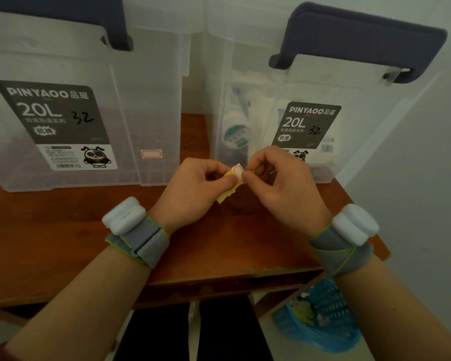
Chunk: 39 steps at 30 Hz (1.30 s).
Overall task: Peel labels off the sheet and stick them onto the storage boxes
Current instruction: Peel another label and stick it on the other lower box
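Observation:
Two clear 20L storage boxes stand on a wooden table [63, 230]. The left box [130, 105] carries a red-bordered white label [151, 154] low on its side wall. The right box [362, 105] holds a bottle and other items. In front of the right box, my left hand [193, 188] pinches a small yellow backing sheet [225, 195]. My right hand [284, 183] grips a red-bordered white label [238, 171] at the sheet's top edge, partly lifted from the backing.
Both boxes have dark blue lid handles [359, 40] and grey printed brand stickers [52, 115]. A grey wall stands to the right. Below the table's front edge lies a blue basket [320, 319] on the floor. White devices are strapped to both wrists.

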Available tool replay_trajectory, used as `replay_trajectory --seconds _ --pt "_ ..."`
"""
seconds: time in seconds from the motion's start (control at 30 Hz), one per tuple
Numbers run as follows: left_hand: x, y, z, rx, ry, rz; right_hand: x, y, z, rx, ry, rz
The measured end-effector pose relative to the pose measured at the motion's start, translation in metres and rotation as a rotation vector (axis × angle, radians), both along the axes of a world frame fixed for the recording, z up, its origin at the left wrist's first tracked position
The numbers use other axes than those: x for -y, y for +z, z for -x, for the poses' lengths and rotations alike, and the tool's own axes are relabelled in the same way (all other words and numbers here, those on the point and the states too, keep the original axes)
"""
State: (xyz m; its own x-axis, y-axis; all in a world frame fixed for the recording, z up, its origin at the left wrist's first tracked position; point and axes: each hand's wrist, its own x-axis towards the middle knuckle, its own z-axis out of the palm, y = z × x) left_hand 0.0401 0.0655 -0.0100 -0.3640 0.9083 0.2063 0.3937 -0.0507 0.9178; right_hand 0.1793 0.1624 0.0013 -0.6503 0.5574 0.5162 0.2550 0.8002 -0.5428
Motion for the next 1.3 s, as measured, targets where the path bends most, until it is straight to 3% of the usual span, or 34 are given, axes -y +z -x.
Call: replay_trajectory --seconds 0.17,0.67,1.3 --pt "0.0001 -0.001 0.0001 -0.019 0.001 -0.004 0.0009 0.0016 0.0013 0.123 0.027 -0.181" --pt "-0.002 -0.0056 0.0014 -0.064 -0.004 -0.031 0.0057 0.0025 0.0055 0.315 0.041 -0.322" --pt "0.0 -0.0043 0.0003 -0.109 0.003 -0.005 -0.0008 0.0026 0.0024 0.311 0.073 -0.22"
